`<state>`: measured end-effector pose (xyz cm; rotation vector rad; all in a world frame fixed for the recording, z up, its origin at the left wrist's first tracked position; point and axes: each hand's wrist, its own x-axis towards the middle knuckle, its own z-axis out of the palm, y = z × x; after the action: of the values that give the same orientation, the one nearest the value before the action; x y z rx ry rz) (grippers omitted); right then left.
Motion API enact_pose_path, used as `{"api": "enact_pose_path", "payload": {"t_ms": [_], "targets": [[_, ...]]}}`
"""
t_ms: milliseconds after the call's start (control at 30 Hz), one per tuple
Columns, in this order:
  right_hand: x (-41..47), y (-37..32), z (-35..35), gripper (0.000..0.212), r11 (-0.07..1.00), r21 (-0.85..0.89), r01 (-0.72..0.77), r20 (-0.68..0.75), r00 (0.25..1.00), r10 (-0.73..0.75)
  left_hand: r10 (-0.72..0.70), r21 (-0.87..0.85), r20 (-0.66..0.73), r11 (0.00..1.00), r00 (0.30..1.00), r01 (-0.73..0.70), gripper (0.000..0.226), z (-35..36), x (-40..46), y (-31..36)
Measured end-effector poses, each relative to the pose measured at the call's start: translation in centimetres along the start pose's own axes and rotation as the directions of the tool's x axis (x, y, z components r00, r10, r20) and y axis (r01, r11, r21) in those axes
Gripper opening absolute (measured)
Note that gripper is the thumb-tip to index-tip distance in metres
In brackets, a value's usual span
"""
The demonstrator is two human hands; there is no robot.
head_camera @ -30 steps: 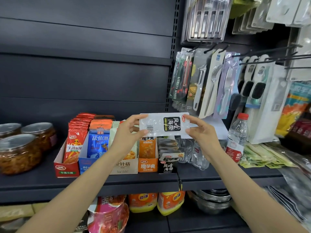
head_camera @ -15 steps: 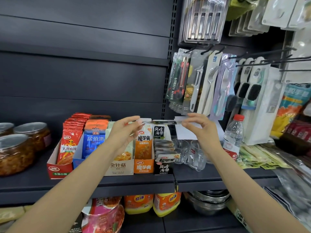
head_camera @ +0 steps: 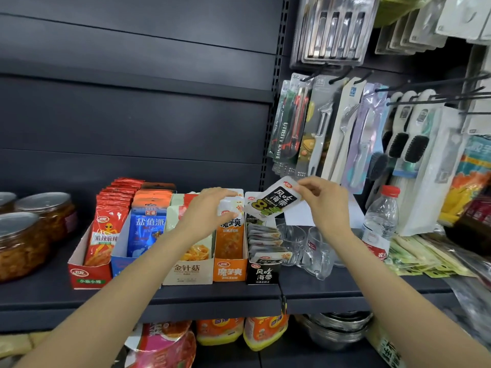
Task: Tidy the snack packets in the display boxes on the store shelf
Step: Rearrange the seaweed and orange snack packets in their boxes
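- Head view: the right hand pinched a black-and-white seaweed packet by its upper right corner, holding it tilted in the air just above the rear of the black display box.
- That box stood at the right end of a row on the shelf, and its own packets lay slumped forward in a loose stack rather than upright.
- The left hand reached over the orange display box; its fingers were curled on the top of the front orange packet, though whether they truly gripped it or only pressed it I cannot tell.
- To the left sat the beige box, the blue box and the red box, each with packets standing in line.
- Risk, as I judged it: the one-corner pinch left the seaweed packet free to swing, so it could catch the box wall or land flat on the slumped stack.
- Clear glass cups stood just beside the black box, and a water bottle stood near; a careless sweep of the right forearm could knock them.
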<state>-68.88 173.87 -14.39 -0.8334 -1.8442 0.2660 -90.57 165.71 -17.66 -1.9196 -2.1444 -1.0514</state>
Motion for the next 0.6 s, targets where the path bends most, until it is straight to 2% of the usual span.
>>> {"api": "enact_pose_path", "payload": {"t_ms": [100,200,267,500,600], "targets": [[0.8,-0.6,0.6,0.013,0.958,-0.21,0.196,0.079,0.98,-0.183,0.036,0.254,0.091,0.966,0.995,-0.058,0.062,0.6,1.2,-1.0],[1.6,-0.4,1.6,0.017,0.891,-0.312,0.331,0.267,0.93,-0.252,0.02,0.318,0.168,0.945,0.986,-0.073,0.07,1.3,1.9,-1.9],[1.7,0.0,2.8,0.019,0.848,-0.356,0.393,0.401,0.884,-0.241,0.019,0.318,0.177,0.945,0.984,-0.076,0.071,1.7,2.0,-2.4],[1.2,1.7,5.5,0.027,0.898,-0.334,0.286,0.625,0.78,-0.016,0.042,0.329,0.198,0.938,0.979,-0.107,0.073,1.8,2.2,-3.0],[1.4,2.4,6.0,0.026,0.912,-0.32,0.257,0.674,0.738,0.029,0.04,0.332,0.198,0.937,0.979,-0.105,0.074,1.9,2.3,-2.9]]}}
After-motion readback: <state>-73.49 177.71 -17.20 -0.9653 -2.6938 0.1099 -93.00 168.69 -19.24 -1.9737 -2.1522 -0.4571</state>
